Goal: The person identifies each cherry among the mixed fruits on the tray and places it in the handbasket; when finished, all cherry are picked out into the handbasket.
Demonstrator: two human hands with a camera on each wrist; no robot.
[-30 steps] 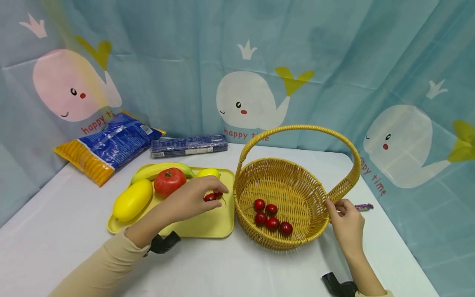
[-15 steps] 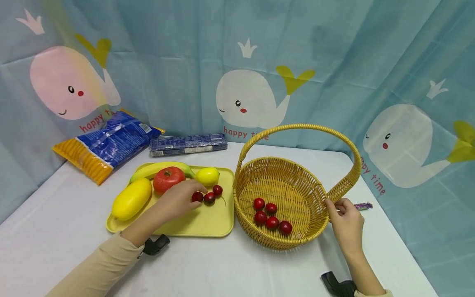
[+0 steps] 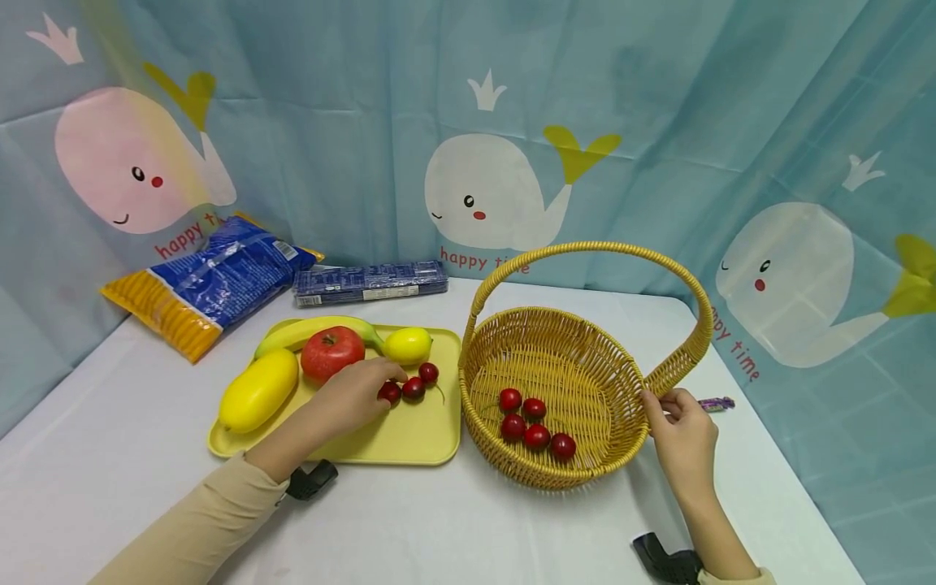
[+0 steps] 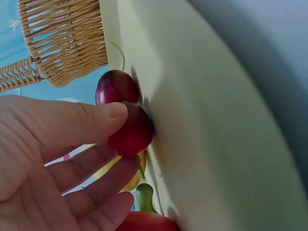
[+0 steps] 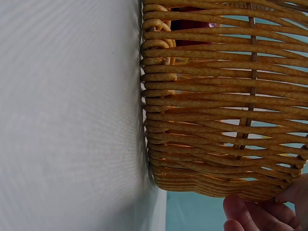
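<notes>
My left hand (image 3: 354, 396) reaches over the yellow tray (image 3: 417, 443) and pinches a dark red cherry (image 4: 132, 135) between thumb and fingers; the cherry still sits at the tray's surface. Two more cherries lie just to its right, the nearer one (image 3: 413, 389) close to the fingertips. With its thumb and fingers, my right hand (image 3: 686, 443) grips the rim of the wicker basket (image 3: 559, 378) near the foot of its handle. Several cherries (image 3: 537, 437) rest inside the basket, toward its front left.
A red apple (image 3: 332, 354), a banana (image 3: 307, 331), a lemon (image 3: 407, 346) and a yellow oval fruit (image 3: 259, 392) share the tray. Behind stand a blue snack bag (image 3: 219, 280) and a flat blue packet (image 3: 371, 283). A purple wrapped item (image 3: 717, 404) lies right of the basket.
My left hand has moved left and back from above the right-hand cherries to the leftmost one, which its fingers now pinch. The right hand stays on the basket rim.
</notes>
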